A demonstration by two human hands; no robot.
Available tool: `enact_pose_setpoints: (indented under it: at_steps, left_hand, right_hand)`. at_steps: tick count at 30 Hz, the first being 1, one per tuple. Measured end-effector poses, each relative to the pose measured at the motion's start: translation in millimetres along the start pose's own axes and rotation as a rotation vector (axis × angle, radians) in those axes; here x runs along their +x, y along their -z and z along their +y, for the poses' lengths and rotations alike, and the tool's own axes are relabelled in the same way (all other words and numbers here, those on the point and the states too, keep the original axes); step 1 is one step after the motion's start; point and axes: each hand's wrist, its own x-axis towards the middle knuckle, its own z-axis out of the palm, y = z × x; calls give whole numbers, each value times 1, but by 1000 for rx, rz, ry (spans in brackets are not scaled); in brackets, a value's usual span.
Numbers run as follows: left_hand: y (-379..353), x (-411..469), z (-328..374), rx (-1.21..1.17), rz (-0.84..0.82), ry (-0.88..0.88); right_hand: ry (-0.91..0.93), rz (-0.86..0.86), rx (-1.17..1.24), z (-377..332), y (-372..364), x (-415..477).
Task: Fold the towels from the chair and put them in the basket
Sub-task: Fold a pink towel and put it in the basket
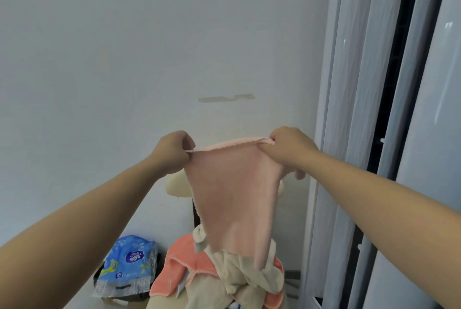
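A pale pink towel [234,194] hangs in the air in front of me, stretched by its top edge. My left hand [174,151] pinches its top left corner and my right hand [287,149] pinches its top right corner. Below it stands the chair [177,186], with its cream backrest partly hidden behind the towel. On the seat lies a heap of towels: an orange one [179,266] and cream ones [239,278]. No basket is in view.
A blue plastic package [129,263] lies on a dark surface left of the chair. A white wall is straight ahead. Grey curtains [354,109] and a dark window frame fill the right side.
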Motion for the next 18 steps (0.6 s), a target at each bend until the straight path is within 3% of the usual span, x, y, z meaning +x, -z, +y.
enact_pose_setpoints:
  at_steps: [6, 10, 18]
  left_hand:
    - [3, -7, 8, -299, -47, 61]
    - [5, -10, 20, -364, -60, 97]
    - [1, -20, 39, -513, -147, 131]
  right_hand:
    - [65, -79, -22, 16, 1, 11]
    - [136, -106, -27, 16, 6, 11]
    - [-38, -101, 365, 3, 12, 14]
